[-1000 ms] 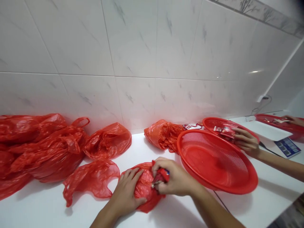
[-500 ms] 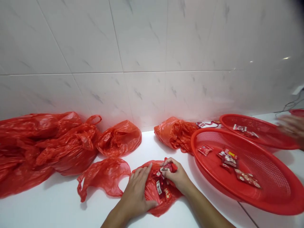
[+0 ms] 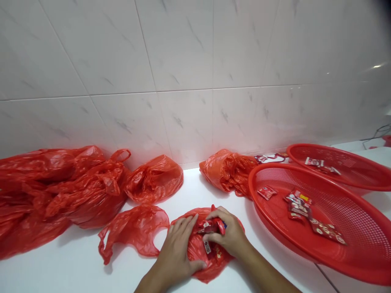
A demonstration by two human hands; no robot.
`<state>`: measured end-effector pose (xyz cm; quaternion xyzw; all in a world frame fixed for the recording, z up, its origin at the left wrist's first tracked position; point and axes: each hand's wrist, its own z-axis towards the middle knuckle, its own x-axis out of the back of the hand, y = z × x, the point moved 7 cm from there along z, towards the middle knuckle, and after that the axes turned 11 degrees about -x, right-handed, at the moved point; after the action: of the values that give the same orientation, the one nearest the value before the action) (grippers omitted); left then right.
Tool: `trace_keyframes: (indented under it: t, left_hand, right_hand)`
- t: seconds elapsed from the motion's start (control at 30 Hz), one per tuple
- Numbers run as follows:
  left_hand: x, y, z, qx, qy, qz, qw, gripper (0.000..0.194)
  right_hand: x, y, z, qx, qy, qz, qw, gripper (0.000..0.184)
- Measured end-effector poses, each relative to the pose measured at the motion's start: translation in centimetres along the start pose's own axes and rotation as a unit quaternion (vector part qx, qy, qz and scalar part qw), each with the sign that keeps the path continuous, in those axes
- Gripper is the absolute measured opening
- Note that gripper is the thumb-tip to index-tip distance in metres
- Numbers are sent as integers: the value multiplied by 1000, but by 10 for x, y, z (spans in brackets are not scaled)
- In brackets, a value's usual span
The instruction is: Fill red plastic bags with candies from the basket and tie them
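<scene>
In front of me lies a crumpled red plastic bag (image 3: 200, 274) with several small wrapped snack packets on it or in its mouth; I cannot tell which. My left hand (image 3: 181, 248) rests on the bag's left side, fingers stretched and thumb apart, holding nothing. My right hand (image 3: 229, 232) is closed around shiny red snack packets (image 3: 207, 226) over the middle of the bag, its fingers partly covering them. Below its fingertips a packet with a white label (image 3: 207, 247) shows.
Right of my hands stands a red mesh basket (image 3: 265, 211) with several packets inside. Behind it is another red basket (image 3: 360, 156) with a few packets. Bunched red bags (image 3: 79, 191) lie left, another bundle (image 3: 226, 171) by the tiled wall, and a loose bag (image 3: 134, 232) beside my left hand.
Packets now lie in the near basket, bare earlier. More packets show on the bag under my right hand. The view has turned rightward, and a co-worker's hand at the right has gone out of sight.
</scene>
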<state>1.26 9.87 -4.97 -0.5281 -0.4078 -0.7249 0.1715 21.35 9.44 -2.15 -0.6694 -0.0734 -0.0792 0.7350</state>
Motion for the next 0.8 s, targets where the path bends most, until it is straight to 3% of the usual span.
trace_keyframes:
  t: [0.13, 0.33, 0.53, 0.8]
  left_hand:
    - [1, 0, -1, -9, 17, 0, 1000, 126]
    - [4, 4, 0, -5, 7, -2, 1000, 123]
    - [5, 6, -1, -4, 9, -10, 1000, 124]
    - [3, 4, 0, -12, 13, -10, 1000, 124]
  right_hand:
    - [2, 3, 1, -2, 22, -5, 1000, 48]
    - [11, 6, 1, -10, 47, 39, 998, 22]
    - [8, 10, -2, -23, 48, 69, 996, 36]
    - [1, -7, -8, 62, 31, 34, 997, 15]
